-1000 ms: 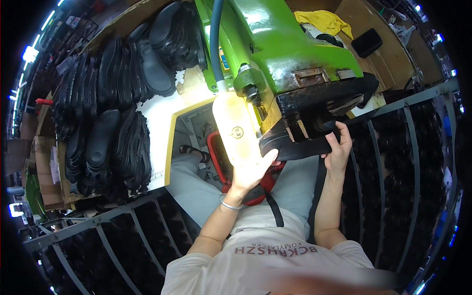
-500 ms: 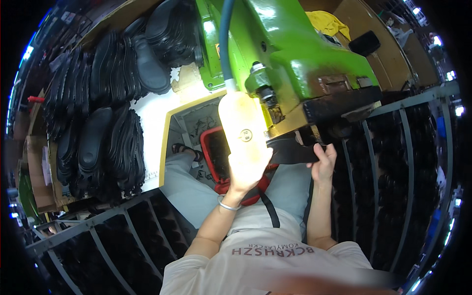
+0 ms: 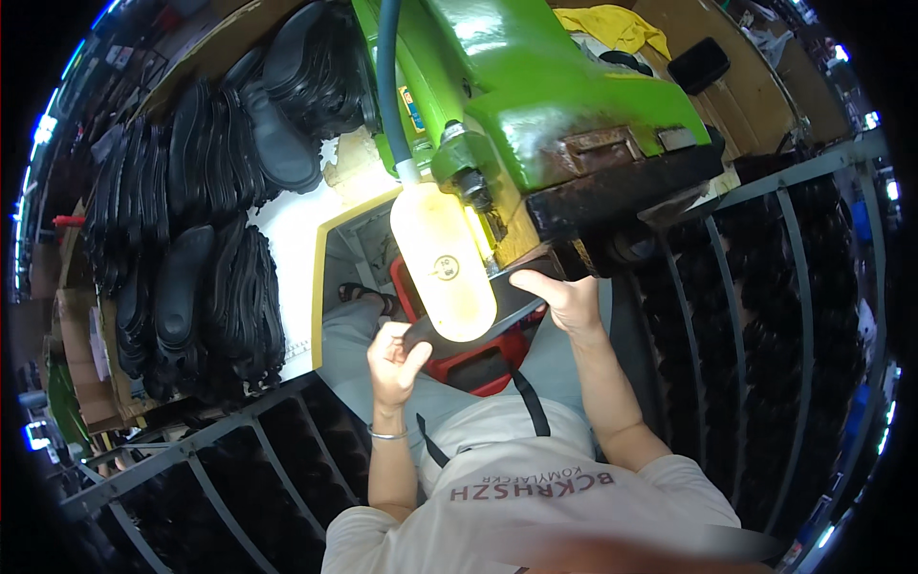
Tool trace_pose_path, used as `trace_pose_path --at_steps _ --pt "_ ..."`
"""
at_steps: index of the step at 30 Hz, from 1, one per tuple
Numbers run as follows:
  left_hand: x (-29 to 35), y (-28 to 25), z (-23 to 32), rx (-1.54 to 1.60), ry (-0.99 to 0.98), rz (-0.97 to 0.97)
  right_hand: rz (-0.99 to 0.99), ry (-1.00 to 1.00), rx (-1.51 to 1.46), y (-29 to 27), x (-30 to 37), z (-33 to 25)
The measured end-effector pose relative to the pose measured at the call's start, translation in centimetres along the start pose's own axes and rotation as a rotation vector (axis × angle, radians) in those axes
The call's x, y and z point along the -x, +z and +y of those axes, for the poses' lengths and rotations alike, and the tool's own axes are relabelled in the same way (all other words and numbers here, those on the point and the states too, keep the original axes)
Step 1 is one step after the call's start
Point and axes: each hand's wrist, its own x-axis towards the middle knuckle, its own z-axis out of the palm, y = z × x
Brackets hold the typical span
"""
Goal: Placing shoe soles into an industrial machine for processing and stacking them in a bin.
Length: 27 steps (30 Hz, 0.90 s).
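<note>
Between my two hands a black shoe sole [image 3: 517, 304] lies slantwise, right under the working head of a green machine [image 3: 564, 105]. My left hand [image 3: 394, 365] is closed on its near left end, thumb on top. My right hand [image 3: 572, 302] pinches the other end close to the machine's metal tip, with the thumb stretched along the upper face. A glowing oblong lamp [image 3: 443, 268] hangs in front and hides the sole's middle. Below the sole, a red plastic container [image 3: 475, 373] sits between my knees.
On the left, stacks of black soles [image 3: 182, 287] stand on a white tabletop [image 3: 295, 330] with a yellow edge. Metal racks [image 3: 225, 502] filled with dark pieces flank me on both sides. A yellow cloth [image 3: 617, 27] and a cardboard box [image 3: 751, 100] are behind the machine.
My left hand has come out from behind the lamp, moving left and nearer, and now grips the sole's left end. My right hand has shifted left along with the sole.
</note>
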Motion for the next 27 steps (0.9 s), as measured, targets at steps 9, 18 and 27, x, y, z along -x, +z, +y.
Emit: trace_pose_path --at_steps 9,18,27 --pt "4.1 3.2 -3.9 0.152 -0.142 0.026 0.143 -0.043 0.079 3.3 1.4 1.8" --pt "-8.5 4.8 1.6 0.283 0.095 0.114 0.479 -0.042 0.020 -5.3 6.8 7.2" --pt "-26.5 -22.5 0.4 0.261 -0.278 0.551 0.814 -0.404 0.244 -20.6 -7.7 0.0"
